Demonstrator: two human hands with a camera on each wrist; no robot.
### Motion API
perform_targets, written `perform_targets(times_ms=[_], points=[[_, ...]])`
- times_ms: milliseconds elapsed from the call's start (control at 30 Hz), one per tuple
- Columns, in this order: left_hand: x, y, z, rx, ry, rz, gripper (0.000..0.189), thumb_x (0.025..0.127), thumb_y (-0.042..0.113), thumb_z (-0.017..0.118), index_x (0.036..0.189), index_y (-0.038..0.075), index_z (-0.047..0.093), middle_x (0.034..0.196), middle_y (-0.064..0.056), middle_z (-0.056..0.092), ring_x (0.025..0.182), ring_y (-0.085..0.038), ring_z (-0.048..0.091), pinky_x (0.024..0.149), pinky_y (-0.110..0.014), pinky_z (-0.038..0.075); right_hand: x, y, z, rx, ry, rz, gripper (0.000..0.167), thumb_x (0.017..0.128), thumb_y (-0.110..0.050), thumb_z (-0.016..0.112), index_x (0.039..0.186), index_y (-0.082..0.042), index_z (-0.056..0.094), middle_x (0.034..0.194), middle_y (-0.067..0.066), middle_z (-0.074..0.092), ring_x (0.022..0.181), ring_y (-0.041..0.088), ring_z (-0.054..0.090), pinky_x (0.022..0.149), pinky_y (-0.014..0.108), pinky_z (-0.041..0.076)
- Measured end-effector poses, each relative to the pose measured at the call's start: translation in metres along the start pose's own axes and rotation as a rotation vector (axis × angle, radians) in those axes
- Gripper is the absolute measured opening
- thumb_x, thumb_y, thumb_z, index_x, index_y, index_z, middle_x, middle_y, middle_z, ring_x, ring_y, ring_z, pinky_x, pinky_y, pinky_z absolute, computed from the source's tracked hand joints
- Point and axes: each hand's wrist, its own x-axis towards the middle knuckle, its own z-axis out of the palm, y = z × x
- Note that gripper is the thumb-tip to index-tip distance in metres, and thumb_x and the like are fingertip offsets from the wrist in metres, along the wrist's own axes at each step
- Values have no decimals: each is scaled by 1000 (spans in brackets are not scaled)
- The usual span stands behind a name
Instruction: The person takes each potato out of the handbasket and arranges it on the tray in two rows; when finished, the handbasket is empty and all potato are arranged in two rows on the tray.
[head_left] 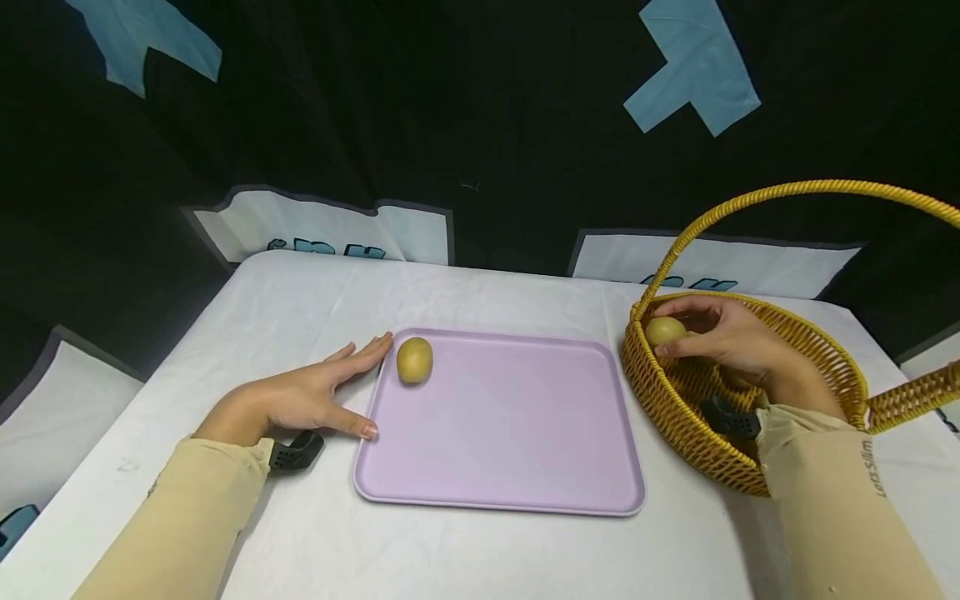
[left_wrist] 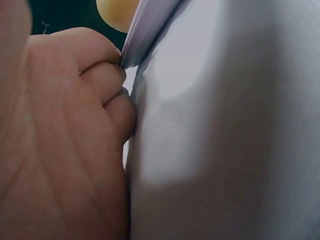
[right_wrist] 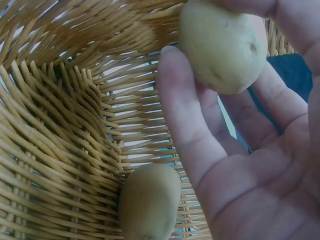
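My right hand (head_left: pixel 731 337) pinches a potato (right_wrist: pixel 222 47) between thumb and fingers, just inside the far left rim of a woven basket (head_left: pixel 675 425). Below it in the right wrist view, another potato (right_wrist: pixel 150 200) lies against the wickerwork. A light purple tray (head_left: pixel 510 425) rests on the table to the basket's left. Spread along the tray's left edge is my left hand (head_left: pixel 318 396), its fingers fairly straight and the thumb over the rim. One more potato (head_left: pixel 415 360) sits in the tray's far left corner, close to those fingertips.
A white cloth covers the table (head_left: pixel 480 550). The basket's tall arched handle (head_left: pixel 810 187) rises above the right hand and comes down at the right. Behind the table hangs a black cloth (head_left: pixel 480 125) with light blue patches.
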Motion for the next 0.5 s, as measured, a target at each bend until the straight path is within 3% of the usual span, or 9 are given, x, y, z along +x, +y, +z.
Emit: perform_targets(times_ms=[500], points=[[-1,1,0,1,2,1,119,74,42,89,164,22,13,169,-1,4,150,-43,-13,109,-74,-4,0,-2,6,61,11,-94,39,83,3,80,120,-2,68,111,0,70,94,15,65,79,24,56]])
